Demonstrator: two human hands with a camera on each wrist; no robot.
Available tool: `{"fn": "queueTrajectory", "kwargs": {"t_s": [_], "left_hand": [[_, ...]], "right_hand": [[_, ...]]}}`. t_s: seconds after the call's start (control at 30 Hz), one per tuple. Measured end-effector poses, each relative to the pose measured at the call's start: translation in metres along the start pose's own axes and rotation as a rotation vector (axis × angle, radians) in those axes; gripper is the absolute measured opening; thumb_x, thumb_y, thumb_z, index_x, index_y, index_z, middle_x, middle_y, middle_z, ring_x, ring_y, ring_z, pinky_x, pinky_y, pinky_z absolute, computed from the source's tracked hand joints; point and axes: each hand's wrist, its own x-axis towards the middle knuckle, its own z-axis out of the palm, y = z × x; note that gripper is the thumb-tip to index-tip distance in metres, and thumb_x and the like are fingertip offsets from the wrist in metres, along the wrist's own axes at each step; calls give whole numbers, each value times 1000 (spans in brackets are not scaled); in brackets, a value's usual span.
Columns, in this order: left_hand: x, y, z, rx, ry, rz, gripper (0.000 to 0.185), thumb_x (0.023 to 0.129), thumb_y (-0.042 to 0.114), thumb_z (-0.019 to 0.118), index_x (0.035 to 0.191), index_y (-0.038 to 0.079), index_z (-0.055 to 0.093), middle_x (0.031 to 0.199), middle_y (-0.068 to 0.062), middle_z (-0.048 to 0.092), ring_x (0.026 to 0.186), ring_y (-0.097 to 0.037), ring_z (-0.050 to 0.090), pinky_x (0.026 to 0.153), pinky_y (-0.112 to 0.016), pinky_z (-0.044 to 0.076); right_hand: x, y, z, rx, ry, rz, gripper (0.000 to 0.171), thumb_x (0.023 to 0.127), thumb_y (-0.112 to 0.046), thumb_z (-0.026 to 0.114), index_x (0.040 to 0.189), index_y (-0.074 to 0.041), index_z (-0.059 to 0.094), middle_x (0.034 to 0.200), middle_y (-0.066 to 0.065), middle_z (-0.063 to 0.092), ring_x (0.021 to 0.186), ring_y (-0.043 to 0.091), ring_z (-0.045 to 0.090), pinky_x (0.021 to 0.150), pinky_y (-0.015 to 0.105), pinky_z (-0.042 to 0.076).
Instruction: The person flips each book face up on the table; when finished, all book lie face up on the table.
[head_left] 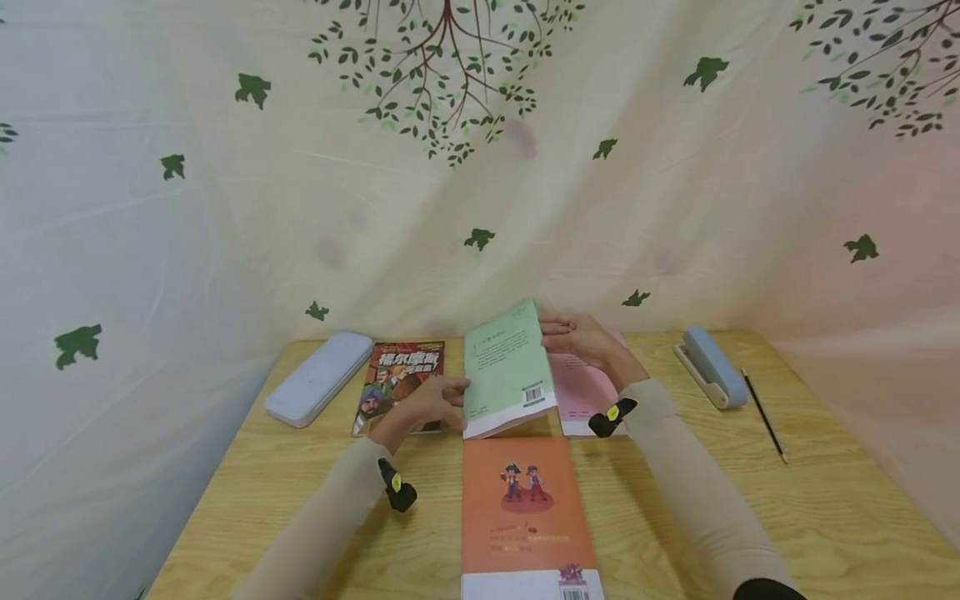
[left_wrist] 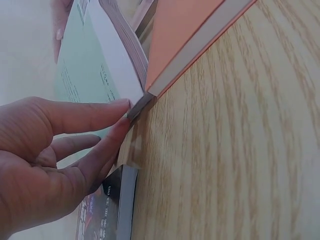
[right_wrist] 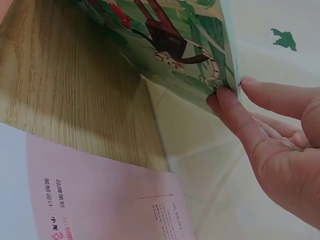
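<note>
A green paperback book (head_left: 506, 367) is tilted over the table, its right side raised and its back cover with a barcode facing up. My left hand (head_left: 427, 404) pinches its left edge near the lower corner. In the left wrist view the thumb and a fingertip of that hand (left_wrist: 55, 150) meet at the book's white-banded corner. Higher up, my right hand (head_left: 588, 337) pinches the right edge. The right wrist view shows the thumb and fingers of this hand (right_wrist: 285, 130) around the edge, with the illustrated front cover (right_wrist: 170, 45) facing down.
An orange book (head_left: 517, 500) lies just in front, and a pink one (head_left: 581, 400) partly under my right arm. Left of the green book are a comic-style book (head_left: 382, 379) and a pale case (head_left: 318, 379). At right lie a blue stapler (head_left: 708, 367) and a pencil (head_left: 765, 417).
</note>
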Motion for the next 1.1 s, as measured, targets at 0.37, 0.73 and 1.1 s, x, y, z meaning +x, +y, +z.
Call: {"fn": "queueTrajectory", "kwargs": {"t_s": [0.37, 0.73, 1.1], "left_hand": [[1, -2, 0, -4, -20, 18, 86, 76, -13, 79, 153, 1, 44, 154, -22, 48, 135, -37, 55, 89, -29, 58], [3, -3, 1, -19, -51, 33, 85, 78, -12, 78, 154, 1, 41, 158, -22, 43, 141, -39, 49, 99, -34, 56], [5, -4, 0, -46, -63, 39, 84, 81, -8, 79, 155, 3, 41, 159, -21, 41, 142, -38, 47, 109, -40, 51]], "right_hand": [[-3, -5, 1, 73, -68, -56, 63, 100, 0, 61, 157, 0, 35, 158, 21, 43, 143, 35, 46, 114, 48, 45], [-5, -12, 5, 71, -111, -105, 66, 100, -1, 60, 159, 0, 30, 162, 21, 37, 149, 34, 38, 107, 28, 52], [-2, -20, 13, 69, -118, -121, 64, 101, -2, 60, 159, -2, 32, 162, 18, 38, 151, 31, 36, 119, 48, 37]]}}
